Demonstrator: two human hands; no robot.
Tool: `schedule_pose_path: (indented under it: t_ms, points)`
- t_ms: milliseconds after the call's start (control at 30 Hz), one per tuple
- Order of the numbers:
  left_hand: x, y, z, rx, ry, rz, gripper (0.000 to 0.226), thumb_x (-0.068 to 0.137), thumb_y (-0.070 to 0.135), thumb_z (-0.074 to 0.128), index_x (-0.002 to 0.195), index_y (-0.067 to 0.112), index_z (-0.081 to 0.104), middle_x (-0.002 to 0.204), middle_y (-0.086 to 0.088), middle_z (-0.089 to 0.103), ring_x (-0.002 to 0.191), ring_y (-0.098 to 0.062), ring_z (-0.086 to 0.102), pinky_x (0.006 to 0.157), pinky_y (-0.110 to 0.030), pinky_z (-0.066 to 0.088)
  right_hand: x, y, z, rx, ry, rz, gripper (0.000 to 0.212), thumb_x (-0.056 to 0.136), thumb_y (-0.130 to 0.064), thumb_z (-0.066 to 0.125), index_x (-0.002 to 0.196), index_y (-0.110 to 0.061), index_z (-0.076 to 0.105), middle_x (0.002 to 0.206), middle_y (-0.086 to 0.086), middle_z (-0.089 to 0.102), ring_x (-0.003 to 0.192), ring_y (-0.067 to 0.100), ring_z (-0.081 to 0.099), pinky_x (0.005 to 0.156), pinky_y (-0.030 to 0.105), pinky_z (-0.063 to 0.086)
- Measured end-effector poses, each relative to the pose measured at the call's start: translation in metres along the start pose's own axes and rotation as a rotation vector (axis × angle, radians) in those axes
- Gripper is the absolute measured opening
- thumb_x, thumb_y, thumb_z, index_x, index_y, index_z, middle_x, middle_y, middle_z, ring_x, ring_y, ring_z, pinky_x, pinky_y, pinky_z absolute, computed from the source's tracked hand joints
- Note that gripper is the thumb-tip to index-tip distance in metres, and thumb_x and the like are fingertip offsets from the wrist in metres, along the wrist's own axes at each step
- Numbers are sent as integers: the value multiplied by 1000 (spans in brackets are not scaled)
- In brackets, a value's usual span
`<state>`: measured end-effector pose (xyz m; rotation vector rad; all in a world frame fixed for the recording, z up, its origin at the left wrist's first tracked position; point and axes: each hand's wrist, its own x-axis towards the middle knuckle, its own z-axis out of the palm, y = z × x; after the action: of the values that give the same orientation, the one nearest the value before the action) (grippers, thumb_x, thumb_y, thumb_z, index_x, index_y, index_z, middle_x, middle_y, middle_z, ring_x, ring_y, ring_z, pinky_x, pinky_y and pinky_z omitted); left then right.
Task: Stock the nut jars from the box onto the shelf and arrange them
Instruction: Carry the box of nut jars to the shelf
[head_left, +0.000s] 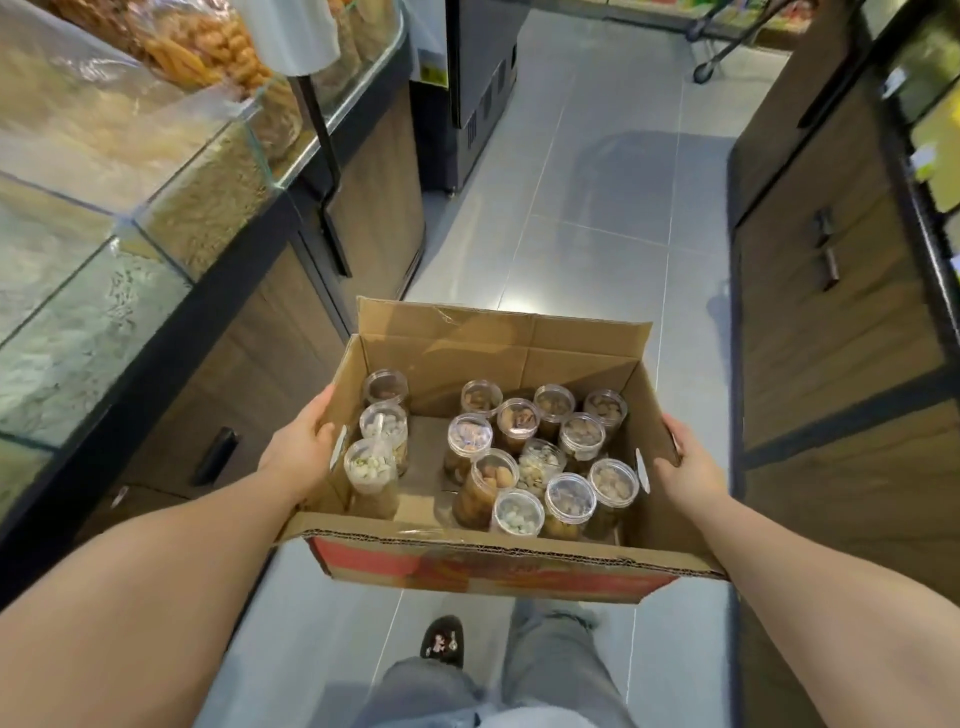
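Note:
An open cardboard box (498, 358) is carried in front of me above the tiled floor. My left hand (298, 447) grips its left wall and my right hand (688, 467) grips its right wall. Inside stand several clear plastic nut jars with clear lids. Three of them (383, 431) line the left wall. A larger cluster (540, 457) fills the middle and right. Their contents range from pale green-white to dark brown.
A glass display counter (156, 223) with bulk snacks runs along the left. Wooden cabinets (831, 338) stand on the right, under shelves at the far edge. The grey tiled aisle (587, 218) leads ahead to a dark fridge unit (478, 88). My legs and a shoe (441, 642) show below.

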<state>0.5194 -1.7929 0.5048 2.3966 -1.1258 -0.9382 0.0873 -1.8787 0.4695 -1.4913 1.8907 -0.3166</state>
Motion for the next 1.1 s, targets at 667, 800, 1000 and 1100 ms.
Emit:
schedule_pose_path:
  t_ms: [667,800,1000,1100]
  points:
    - [265,186,73,-140,169,-373,50,101,30,36,146,46,23,125,-13,60,93,-32,59,76,-35,45,470,-169,-53,-199,-274,-218,63,90,-4,49,144,-32,34,131,9,57,113,35,56,99,42,45]
    - [318,207,68,-135,182,-445,51,101,30,35,146,50,21,117,-13,62,74,-23,55,64,-33,42,540,-205,-37,-217,-311,-265,62,91,-7,50,144,-33,34,132,7,58,115,33,56,98,39,44]
    - [371,230,76,-182,237,-588,50,100,33,33,140,59,18,102,-12,62,75,-30,60,70,-39,52,632,-256,-6,-296,-421,-337,62,92,-11,51,145,-36,31,130,8,58,114,34,56,96,41,45]
    - [398,236,95,-217,274,-655,52,101,31,34,144,55,19,108,-14,62,77,-29,57,72,-38,47,682,-280,18,-315,-476,-347,56,95,-21,49,143,-41,31,133,6,56,116,33,55,99,41,45]
